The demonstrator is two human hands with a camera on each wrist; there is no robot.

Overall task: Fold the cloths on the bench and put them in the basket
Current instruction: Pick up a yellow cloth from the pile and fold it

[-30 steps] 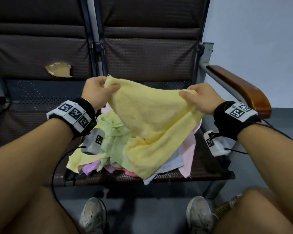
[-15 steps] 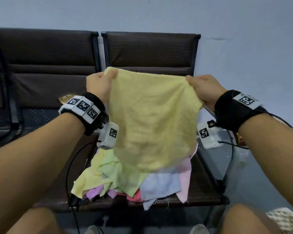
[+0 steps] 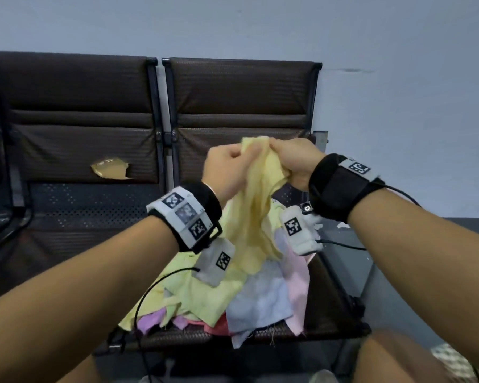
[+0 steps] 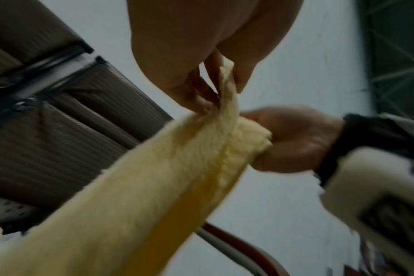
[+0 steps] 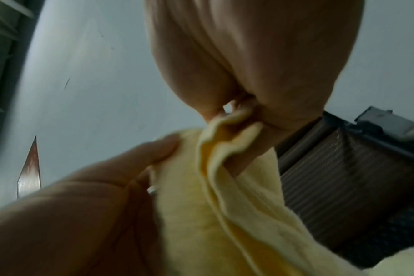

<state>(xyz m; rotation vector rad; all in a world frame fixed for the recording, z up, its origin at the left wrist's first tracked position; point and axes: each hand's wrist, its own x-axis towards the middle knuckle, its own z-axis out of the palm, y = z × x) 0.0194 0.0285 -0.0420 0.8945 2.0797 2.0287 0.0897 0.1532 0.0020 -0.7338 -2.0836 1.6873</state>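
The yellow cloth (image 3: 256,205) is hanging in the air above the bench (image 3: 327,308), over the heap of cloths (image 3: 244,297) lying toward the seat's front edge. Half a second ago it was stretched wide; now its top corners are meeting. The left hand (image 3: 227,170) and right hand (image 3: 296,161) are each pinching a corner, knuckles nearly touching. The wrist bands are showing only square black-and-white code tags (image 3: 197,228), no readable writing.

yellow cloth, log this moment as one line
left hand: grips yellow cloth | right hand: grips same cloth | hands together | cloth pile: on bench
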